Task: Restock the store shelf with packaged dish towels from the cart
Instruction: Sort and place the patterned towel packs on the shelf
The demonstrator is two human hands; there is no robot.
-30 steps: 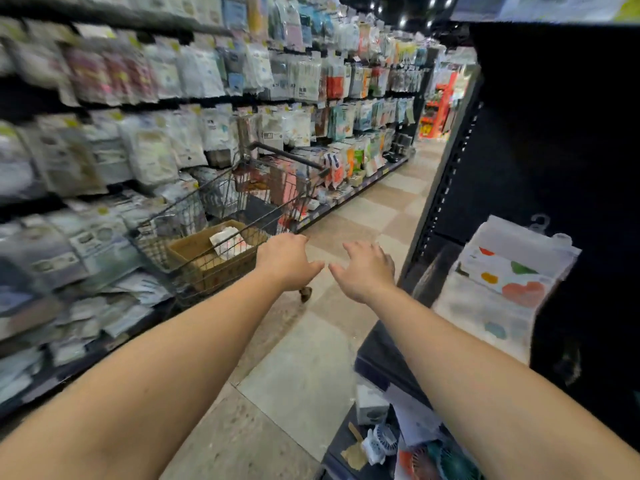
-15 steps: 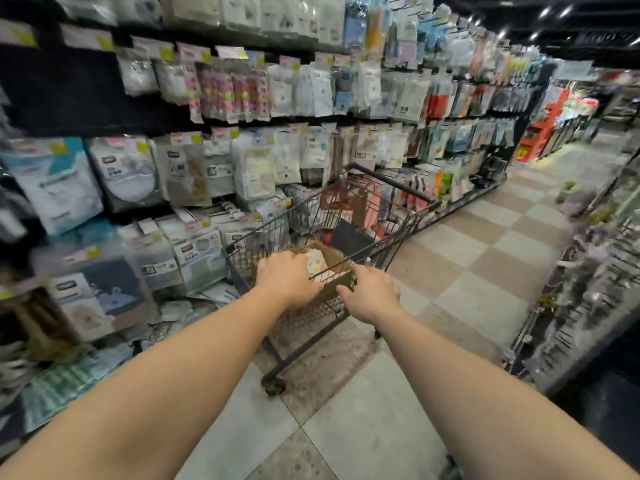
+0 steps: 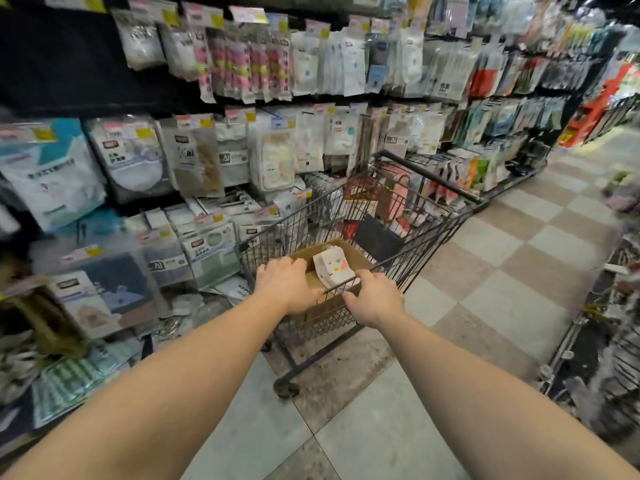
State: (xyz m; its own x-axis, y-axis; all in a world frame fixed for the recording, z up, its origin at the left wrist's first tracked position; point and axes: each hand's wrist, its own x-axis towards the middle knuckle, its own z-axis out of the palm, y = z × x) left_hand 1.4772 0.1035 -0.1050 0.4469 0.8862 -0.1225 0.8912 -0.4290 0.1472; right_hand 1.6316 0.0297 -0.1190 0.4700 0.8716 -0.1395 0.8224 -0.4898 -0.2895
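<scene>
A wire shopping cart (image 3: 433,216) stands in the aisle beside the left shelving. Inside its near end sits an open cardboard box (image 3: 362,258). A white dish towel pack (image 3: 333,268) with coloured shapes stands upright in the box. My left hand (image 3: 285,287) lies on the box's near left rim, its fingers bent down over the edge and their tips hidden. My right hand (image 3: 375,296) is at the pack's near right edge, fingers curled on it and thumb pointing left underneath.
Hanging packaged goods (image 3: 194,157) fill the left shelving from floor to top, and some lie spilled at floor level (image 3: 69,379). Another rack (image 3: 616,358) edges the aisle on the right. A checkered tile floor (image 3: 502,258) runs ahead past the cart.
The view swung left from the dark shelf with the towel pack to the cart. Both hands moved forward and came down onto the box and the pack.
</scene>
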